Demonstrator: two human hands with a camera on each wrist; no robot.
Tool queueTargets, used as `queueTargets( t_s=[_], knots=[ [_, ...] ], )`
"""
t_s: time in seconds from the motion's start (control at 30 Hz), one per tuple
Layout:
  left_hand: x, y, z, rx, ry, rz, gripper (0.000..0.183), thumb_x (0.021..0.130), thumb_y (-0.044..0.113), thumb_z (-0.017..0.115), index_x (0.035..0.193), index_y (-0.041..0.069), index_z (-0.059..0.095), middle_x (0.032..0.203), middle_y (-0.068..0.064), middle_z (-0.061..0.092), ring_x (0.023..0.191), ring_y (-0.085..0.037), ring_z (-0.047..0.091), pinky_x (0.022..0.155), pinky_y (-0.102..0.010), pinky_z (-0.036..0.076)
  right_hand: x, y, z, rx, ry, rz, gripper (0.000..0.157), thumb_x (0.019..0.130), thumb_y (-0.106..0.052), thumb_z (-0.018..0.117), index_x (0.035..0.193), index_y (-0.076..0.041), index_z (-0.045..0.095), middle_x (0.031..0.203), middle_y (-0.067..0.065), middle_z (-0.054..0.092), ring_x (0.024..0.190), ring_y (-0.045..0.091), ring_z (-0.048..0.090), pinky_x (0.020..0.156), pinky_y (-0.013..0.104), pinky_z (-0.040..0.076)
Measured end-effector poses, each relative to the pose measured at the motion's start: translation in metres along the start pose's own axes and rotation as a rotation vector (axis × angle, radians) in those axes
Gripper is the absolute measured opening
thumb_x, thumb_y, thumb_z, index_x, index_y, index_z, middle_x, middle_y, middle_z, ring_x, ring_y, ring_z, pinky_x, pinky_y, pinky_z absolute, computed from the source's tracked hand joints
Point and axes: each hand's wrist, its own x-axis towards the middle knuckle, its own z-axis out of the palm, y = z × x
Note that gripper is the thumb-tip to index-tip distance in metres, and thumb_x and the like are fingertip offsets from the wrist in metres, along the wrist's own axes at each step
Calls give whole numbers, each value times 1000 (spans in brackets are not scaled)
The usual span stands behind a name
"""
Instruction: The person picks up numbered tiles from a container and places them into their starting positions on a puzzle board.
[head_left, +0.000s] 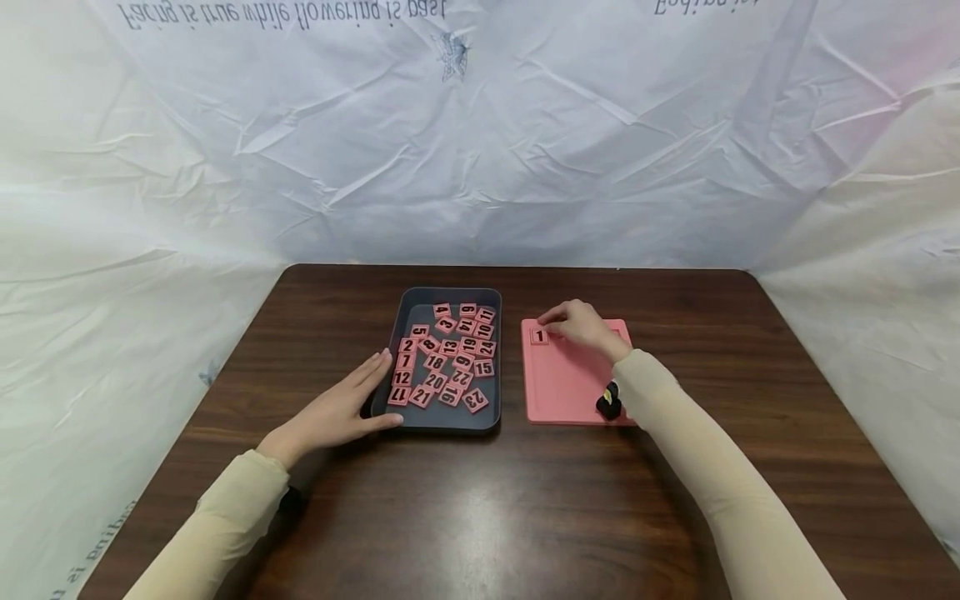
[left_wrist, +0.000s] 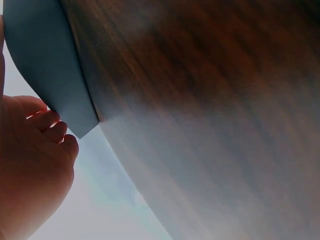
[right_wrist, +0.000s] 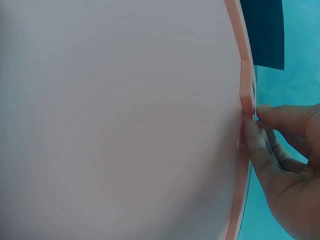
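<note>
Currently, the right hand (head_left: 583, 325) pinches tile 1 (head_left: 537, 337) at the far-left corner of the board (head_left: 561, 385). Leftward, the outspread left hand (head_left: 339, 413) touches the tray (head_left: 450, 422).

A narrow lane of table (head_left: 512, 375) lies free between tray wall (head_left: 497, 404) and board (head_left: 558, 383).

Left grip (head_left: 337, 414) outstretched, right grip (head_left: 581, 323) pinched

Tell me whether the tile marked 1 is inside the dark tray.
No, the tile marked 1 lies on the pink board, at the right hand.
</note>
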Motion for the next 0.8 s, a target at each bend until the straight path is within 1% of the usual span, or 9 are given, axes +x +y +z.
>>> queueTargets(
  t_s=[0.23,0.4,0.5,0.6,0.7,0.8],
  knots=[
    [-2,-1,-2,-2,6,1,113,83,77,59,163,12,13,169,-7,10,154,-29,12,117,-56,26,2,3,-4,20,-19,20,30,104,-8,54,129,0,68,124,21,67,105,29,67,88,44,54],
    [-3,-2,-2,2,11,2,113,83,79,57,164,13,13,169,-7,10,154,-29,12,117,-55,27,7,-2,-4,31,-3,58,30,104,-10,54,129,0,68,118,19,70,99,28,67,82,41,54],
    [-3,-2,-2,-2,12,2,113,83,79,57,164,13,13,169,-7,10,154,-29,12,117,-55,27,14,-14,-1,29,7,54,32,104,-12,55,130,1,67,116,19,70,93,28,67,79,39,52],
    [-3,-1,-1,-2,16,5,113,83,79,57,164,14,13,169,-6,11,154,-30,13,117,-55,27,25,-29,5,14,17,27,32,104,-14,55,131,-1,66,123,18,68,94,27,67,79,39,51],
    [-3,-1,0,0,18,11,113,82,80,57,164,14,13,169,-6,11,154,-29,13,117,-55,27,36,-47,11,7,21,-7,32,104,-16,57,132,-4,67,130,17,64,100,28,65,81,41,50],
    [-3,-2,1,1,19,14,113,83,80,57,164,14,13,169,-5,11,154,-29,13,117,-54,27,47,-67,19,1,21,-48,31,103,-15,58,132,-5,67,131,16,63,106,28,63,86,44,51]
  ],
)
